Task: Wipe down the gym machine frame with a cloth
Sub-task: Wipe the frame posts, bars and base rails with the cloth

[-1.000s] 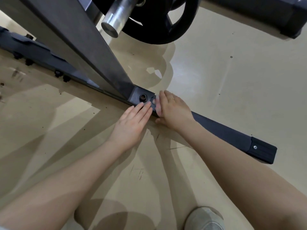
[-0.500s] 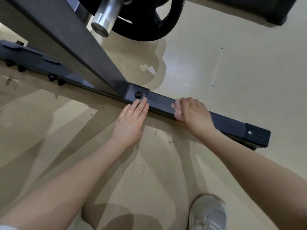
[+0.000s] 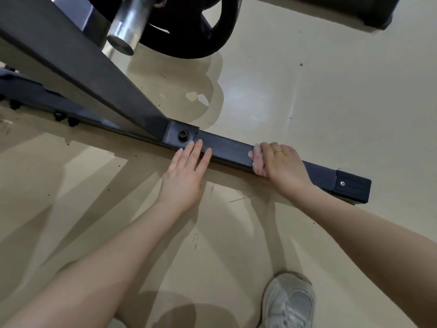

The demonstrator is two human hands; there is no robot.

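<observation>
— Two hands down at floor level. Where do we put the frame?

— We tag the base rail (image 3: 227,147), the dark bar lying flat on the floor (image 3: 331,91), running from the bolted joint (image 3: 183,134) out to the end cap (image 3: 352,188). The slanted upright (image 3: 82,74) meets it at that joint.

— Left hand?

— Our left hand (image 3: 183,176) is flat, fingers straight, tips resting on the rail's near edge just beside the bolt. Holding nothing, only bracing.

— Right?

— Our right hand (image 3: 281,163) curls over the rail between the joint and the end cap, fingers wrapped round a cloth (image 3: 256,153). Only a pale wad shows at the knuckles, so we take it for the cloth, though it's mostly hidden. Ring on one finger.

— Handling notes?

— We judge the rail rigid steel, heavy, fixed; it won't shift under pressure, so we can press hard. Its painted surface looks smooth, so the cloth should slide easily. The cloth looks soft, light and bunches up, so we keep it pinned under the fingers against the top face and wrapped over the edge. The bolt head and the cap's seam could snag it.

— Anything else?

— Weight plate (image 3: 189,27) and chrome sleeve (image 3: 128,27) overhead, one pale shoe (image 3: 288,301) below.
</observation>
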